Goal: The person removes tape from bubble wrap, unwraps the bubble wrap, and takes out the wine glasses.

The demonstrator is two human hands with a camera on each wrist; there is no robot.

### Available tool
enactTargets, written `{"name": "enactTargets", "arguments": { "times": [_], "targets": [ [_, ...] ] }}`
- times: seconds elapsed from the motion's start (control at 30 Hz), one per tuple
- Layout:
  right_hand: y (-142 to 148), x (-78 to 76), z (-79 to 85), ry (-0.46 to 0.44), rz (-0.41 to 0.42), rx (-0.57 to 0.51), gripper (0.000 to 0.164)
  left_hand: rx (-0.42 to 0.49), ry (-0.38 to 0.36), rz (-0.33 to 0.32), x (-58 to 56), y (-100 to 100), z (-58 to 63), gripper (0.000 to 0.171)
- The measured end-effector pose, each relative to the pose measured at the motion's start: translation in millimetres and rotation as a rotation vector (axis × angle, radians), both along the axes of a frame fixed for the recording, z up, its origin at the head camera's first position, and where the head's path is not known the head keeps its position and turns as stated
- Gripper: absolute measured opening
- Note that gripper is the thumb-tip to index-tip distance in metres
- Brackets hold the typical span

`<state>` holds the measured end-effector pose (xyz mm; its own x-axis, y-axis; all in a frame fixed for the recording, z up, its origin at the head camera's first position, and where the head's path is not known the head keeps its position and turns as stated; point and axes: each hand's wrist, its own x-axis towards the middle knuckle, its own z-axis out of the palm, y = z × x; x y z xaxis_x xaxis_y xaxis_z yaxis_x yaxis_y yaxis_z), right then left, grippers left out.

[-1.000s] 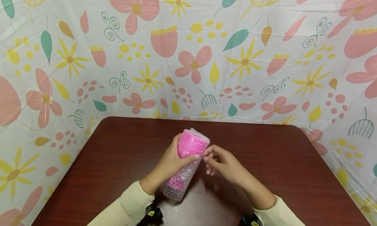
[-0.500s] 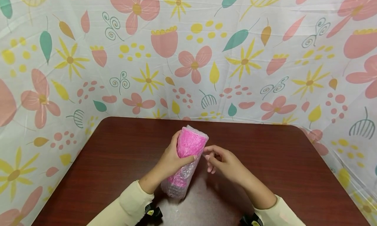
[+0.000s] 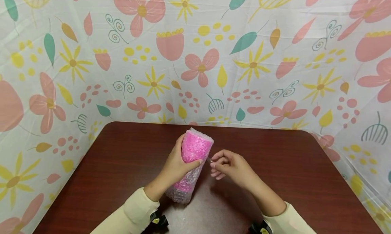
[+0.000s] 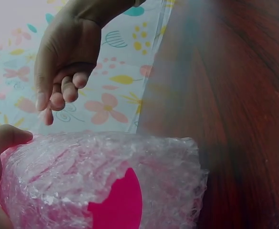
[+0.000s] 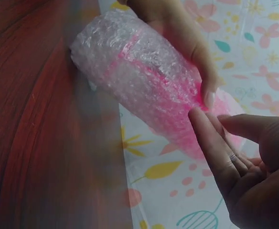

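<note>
A pink cylindrical thing wrapped in bubble wrap [image 3: 195, 149] stands tilted above the table. My left hand [image 3: 178, 162] grips it round its upper part, with the thumb across the front. In the left wrist view the bubble wrap [image 4: 96, 167] covers most of the bright pink surface. My right hand [image 3: 230, 168] is just to the right of the package, thumb and index finger pinched together. Between those fingertips and the wrap runs a thin clear strip of tape [image 3: 209, 159], faint and hard to see. What lies inside the wrap is hidden apart from its pink colour.
The dark red-brown table [image 3: 128, 145] lies under both hands, with rounded far corners. Behind it and along both sides hangs a white cloth [image 3: 195, 101] printed with flowers and leaves. Black straps [image 3: 159, 220] with devices sit at both wrists.
The wrapped package has shifted slightly left and up in my left hand. My right hand stays nearly in place, so the gap between its fingertips and the package has widened a little.
</note>
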<state>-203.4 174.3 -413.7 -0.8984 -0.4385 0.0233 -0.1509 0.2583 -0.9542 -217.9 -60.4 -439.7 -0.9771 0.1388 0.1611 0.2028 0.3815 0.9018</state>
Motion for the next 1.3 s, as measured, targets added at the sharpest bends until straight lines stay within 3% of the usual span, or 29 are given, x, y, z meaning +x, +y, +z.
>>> {"name": "enactTargets", "arguments": {
  "times": [0.27,0.73,1.3],
  "targets": [
    [0.1,0.0,-1.1,-0.038,-0.006,0.052,0.028,-0.002,-0.014,-0.008,0.4,0.2,0.8,0.108],
    [-1.3,1.5,-2.4,-0.03,0.046,-0.001,0.022,-0.023,0.022,-0.028,2.8,2.5,-1.5,0.106],
    [-3.7,4.9,-1.8,-0.035,0.095,-0.023,0.024,-0.04,0.022,0.003,4.3,2.9,-1.7,0.108]
  ]
}}
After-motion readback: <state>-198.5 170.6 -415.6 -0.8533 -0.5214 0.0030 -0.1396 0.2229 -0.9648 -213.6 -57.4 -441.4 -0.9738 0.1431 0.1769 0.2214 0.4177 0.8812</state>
